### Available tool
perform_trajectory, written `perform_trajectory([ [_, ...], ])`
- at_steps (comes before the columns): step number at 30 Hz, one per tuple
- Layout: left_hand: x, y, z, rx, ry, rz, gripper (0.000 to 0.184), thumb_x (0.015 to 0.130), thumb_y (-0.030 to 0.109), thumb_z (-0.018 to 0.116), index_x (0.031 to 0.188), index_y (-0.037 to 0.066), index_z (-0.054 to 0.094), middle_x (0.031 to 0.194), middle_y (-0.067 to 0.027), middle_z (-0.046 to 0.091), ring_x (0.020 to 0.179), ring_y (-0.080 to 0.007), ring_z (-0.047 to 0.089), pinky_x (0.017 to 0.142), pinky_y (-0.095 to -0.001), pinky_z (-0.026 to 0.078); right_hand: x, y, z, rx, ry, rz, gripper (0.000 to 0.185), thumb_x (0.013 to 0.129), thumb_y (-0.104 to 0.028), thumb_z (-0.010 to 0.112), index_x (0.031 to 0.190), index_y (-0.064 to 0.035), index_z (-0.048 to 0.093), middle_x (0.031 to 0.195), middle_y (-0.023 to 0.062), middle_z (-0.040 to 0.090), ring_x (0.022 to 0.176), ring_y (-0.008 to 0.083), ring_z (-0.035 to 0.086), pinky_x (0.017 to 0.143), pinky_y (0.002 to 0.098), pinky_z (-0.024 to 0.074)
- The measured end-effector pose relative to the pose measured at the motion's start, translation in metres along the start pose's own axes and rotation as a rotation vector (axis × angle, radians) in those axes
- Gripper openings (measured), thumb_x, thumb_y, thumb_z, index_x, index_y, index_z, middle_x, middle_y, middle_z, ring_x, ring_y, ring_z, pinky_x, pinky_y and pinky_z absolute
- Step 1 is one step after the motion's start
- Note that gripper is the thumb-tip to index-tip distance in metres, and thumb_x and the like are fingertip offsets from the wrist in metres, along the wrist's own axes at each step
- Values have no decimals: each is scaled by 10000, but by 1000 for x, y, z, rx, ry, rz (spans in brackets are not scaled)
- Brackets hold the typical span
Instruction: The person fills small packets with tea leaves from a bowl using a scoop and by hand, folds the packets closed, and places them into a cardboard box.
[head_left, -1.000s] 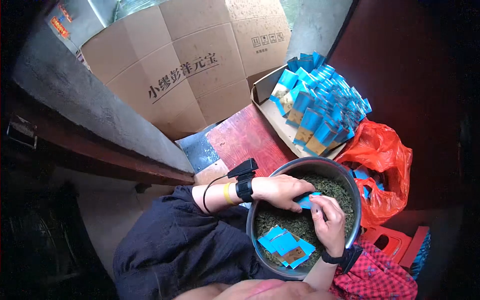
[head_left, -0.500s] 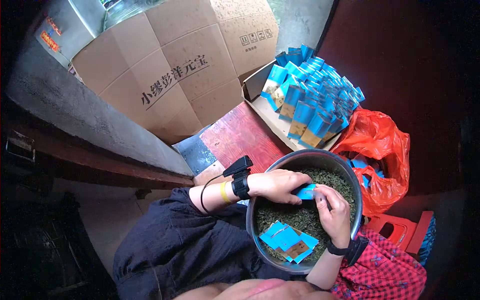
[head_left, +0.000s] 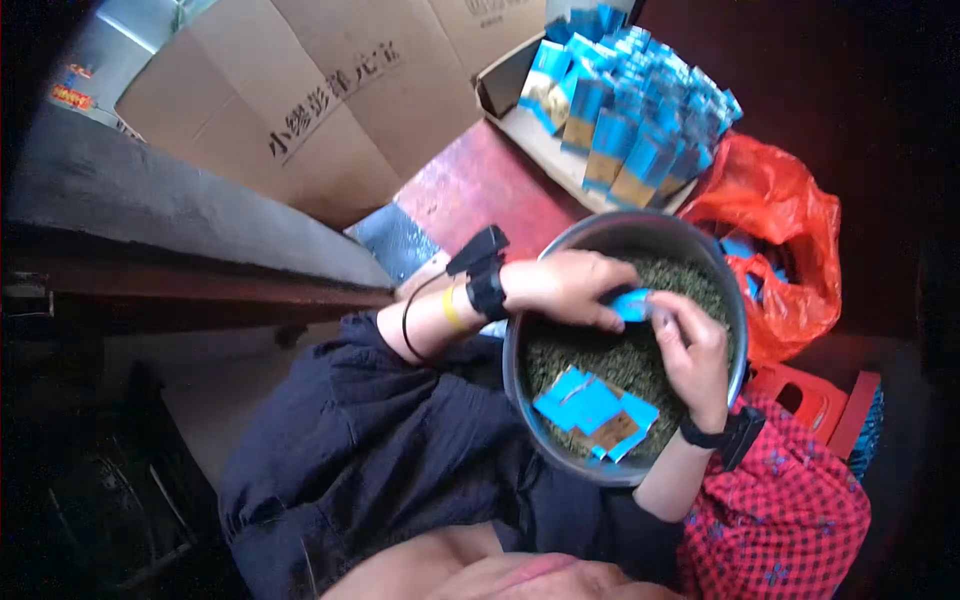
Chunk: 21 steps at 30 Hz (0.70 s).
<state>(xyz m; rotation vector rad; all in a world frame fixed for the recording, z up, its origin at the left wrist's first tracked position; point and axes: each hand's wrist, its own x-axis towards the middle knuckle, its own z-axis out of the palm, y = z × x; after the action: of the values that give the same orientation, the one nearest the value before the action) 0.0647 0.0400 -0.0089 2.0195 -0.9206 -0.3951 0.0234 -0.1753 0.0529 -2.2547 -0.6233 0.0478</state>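
A small blue packet (head_left: pixel 630 304) is held between my two hands over a round metal pot (head_left: pixel 741 330). My left hand (head_left: pixel 575 286) has its thumb and fingers closed on the packet's left end. At the other end, my right hand (head_left: pixel 695 350) pinches it between thumb and fingertips. Dried, crumbled green leaves (head_left: pixel 685 285) fill the pot below. Several blue packets (head_left: pixel 590 404) with brownish lower parts lie overlapping on the leaves at the near side. Whether the held packet's mouth is open cannot be made out.
Beyond the pot, a shallow cardboard box (head_left: pixel 535 140) holds many upright blue packets (head_left: pixel 640 110). A red plastic bag (head_left: pixel 800 215) with more blue pieces stands at the right, above a red plastic stool (head_left: pixel 800 395). A large printed cardboard sheet (head_left: pixel 330 110) leans behind.
The view has tilted down, so the pot, box and bag appear higher. Both hands keep hold of the same packet, with little visible change in their grip.
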Motion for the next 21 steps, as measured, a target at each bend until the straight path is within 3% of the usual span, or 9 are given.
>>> perform_trajectory([
  [8, -2, 5, -3, -10, -9, -42, 516, 778, 306, 730, 1161, 13, 546, 1033, -200, 636, 988, -358, 614, 834, -432, 476, -1, 3, -2, 30, -30, 40, 189, 925, -132, 576, 1042, 9, 625, 952, 148, 677, 864, 225, 663, 756, 314, 497],
  [11, -2, 5, -3, -26, -4, -45, 494, 781, 303, 727, 1145, 17, 552, 1021, -196, 638, 985, -355, 615, 833, -433, 475, -1, 3, 0, 31, -16, 81, 162, 908, -113, 579, 1019, -7, 630, 910, 158, 663, 828, 291, 657, 719, 348, 493],
  [14, -1, 3, -1, -7, -9, -44, 437, 789, 277, 716, 1111, 22, 565, 978, -197, 641, 940, -350, 627, 813, -422, 481, -2, 7, -1, -34, -63, 68, 158, 892, -83, 572, 1012, 1, 631, 910, 144, 673, 815, 220, 663, 726, 315, 498],
  [18, 0, 4, -2, -5, -11, -35, 423, 787, 243, 726, 1109, 20, 567, 950, -182, 647, 893, -314, 644, 773, -399, 498, -3, 20, -7, 39, -136, 163, 177, 899, -95, 551, 1036, -6, 619, 902, 121, 664, 831, 202, 654, 731, 311, 495],
  [21, 0, 7, -2, -40, 21, -39, 489, 786, 204, 739, 1182, 5, 536, 989, -165, 652, 950, -265, 640, 823, -366, 499, -2, 26, -6, 126, -114, 140, 173, 925, -112, 539, 1045, -12, 613, 891, 98, 651, 824, 173, 630, 739, 308, 486],
])
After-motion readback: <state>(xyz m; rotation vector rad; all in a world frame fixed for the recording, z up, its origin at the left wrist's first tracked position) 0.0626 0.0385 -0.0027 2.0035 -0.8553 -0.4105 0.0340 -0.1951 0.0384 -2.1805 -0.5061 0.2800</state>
